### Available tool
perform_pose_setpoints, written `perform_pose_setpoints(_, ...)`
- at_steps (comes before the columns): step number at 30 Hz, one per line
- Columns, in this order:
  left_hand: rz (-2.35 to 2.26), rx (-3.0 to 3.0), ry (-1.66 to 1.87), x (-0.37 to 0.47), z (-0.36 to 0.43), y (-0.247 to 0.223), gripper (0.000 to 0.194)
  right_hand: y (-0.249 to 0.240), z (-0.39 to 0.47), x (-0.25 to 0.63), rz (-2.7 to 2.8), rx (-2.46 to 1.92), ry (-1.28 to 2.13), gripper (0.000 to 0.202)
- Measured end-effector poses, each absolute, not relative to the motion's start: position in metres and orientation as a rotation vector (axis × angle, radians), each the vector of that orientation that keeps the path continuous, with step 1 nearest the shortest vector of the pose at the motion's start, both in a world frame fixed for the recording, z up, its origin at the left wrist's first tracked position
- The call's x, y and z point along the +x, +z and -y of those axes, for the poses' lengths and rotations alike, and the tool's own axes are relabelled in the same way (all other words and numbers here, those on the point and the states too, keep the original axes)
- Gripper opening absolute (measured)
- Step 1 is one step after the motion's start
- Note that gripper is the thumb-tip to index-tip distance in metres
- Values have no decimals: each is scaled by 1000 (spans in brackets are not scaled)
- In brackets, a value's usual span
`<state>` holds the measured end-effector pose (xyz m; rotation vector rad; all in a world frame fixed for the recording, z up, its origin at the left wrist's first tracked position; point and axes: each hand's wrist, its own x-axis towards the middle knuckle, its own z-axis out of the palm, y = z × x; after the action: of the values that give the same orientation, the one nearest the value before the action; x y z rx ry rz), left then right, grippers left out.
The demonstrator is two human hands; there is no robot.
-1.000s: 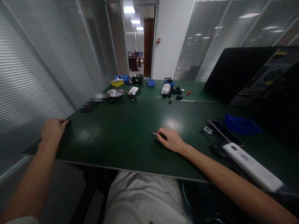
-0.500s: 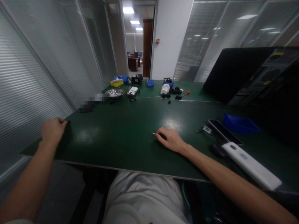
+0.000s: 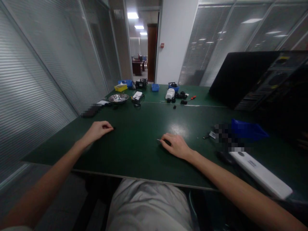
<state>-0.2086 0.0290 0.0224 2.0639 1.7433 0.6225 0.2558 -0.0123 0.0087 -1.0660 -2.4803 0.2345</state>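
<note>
My left hand (image 3: 99,130) is over the left part of the green table (image 3: 134,150), thumb and fingers pinched on a small black piece (image 3: 114,128) too small to name. My right hand (image 3: 175,144) rests on the table near the middle, its fingers closed around something mostly hidden. From its fingertips a thin metal tip (image 3: 158,140) sticks out to the left. A wide gap of bare tabletop separates the two hands.
Farther back stand a metal bowl (image 3: 118,98), a yellow tray (image 3: 120,88), a small blue basket (image 3: 155,87) and an orange-handled screwdriver (image 3: 193,98). On the right lie a blue tray (image 3: 249,129), a long white device (image 3: 262,175) and a large black computer case (image 3: 245,77).
My left hand has moved right from the table's left edge, carrying the small black piece. The right hand stays in nearly the same place.
</note>
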Motion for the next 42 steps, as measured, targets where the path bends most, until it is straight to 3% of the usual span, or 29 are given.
perform_pose_setpoints(6,-923,2222,705,-60,-22,5,30,10,13,255,2491,-1053,203,23)
perform_pose_setpoints(11,-745,2199,707,-4,-18,-4,27,10,15,257,2508,-1072,186,20)
perform_pose_setpoints(19,-790,2249,743,-2,-12,-4,23,12,16,260,2519,-1079,193,19)
perform_pose_setpoints(25,-802,2251,784,0,-10,-4,36,11,16,261,2514,-1061,187,19)
perform_pose_setpoints(42,-822,2296,696,-1,-4,7,25,9,15,260,2537,-1067,194,18)
